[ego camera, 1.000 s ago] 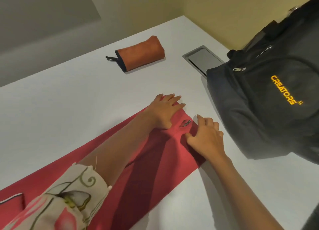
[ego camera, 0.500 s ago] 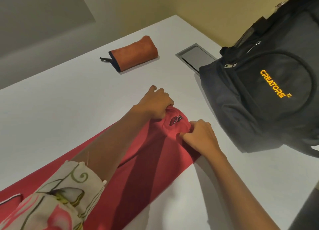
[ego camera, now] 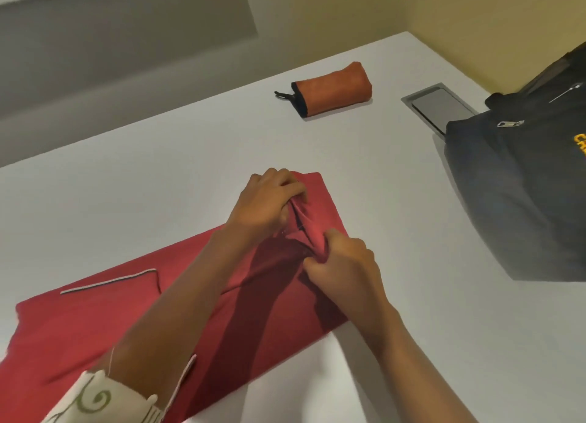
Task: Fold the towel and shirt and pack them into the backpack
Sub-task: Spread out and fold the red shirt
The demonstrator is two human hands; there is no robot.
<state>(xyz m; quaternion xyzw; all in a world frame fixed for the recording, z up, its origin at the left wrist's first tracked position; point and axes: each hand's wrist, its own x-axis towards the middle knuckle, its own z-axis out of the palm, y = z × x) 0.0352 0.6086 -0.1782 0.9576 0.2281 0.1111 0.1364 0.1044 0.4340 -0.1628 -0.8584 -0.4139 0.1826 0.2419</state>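
Flat earlier, left hand (ego camera: pixel 269 207) and right hand (ego camera: pixel 345 264) now pinch the red shirt (ego camera: pixel 95 321) at its bunched far end, on the counter (ego camera: pixel 158 184) left of the backpack (ego camera: pixel 523 200); uneven pulling could skew the fold.

White table (ego camera: pixel 158 184); metal hatch (ego camera: pixel 440 105) set flush in it nr far corner; yellow wall (ego camera: pixel 475 16) behind.

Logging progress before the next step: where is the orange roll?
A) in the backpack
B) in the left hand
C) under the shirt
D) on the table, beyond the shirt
D: the orange roll lies on the table, apart from the shirt and the backpack, while the left hand and right hand both grip the shirt's far end.
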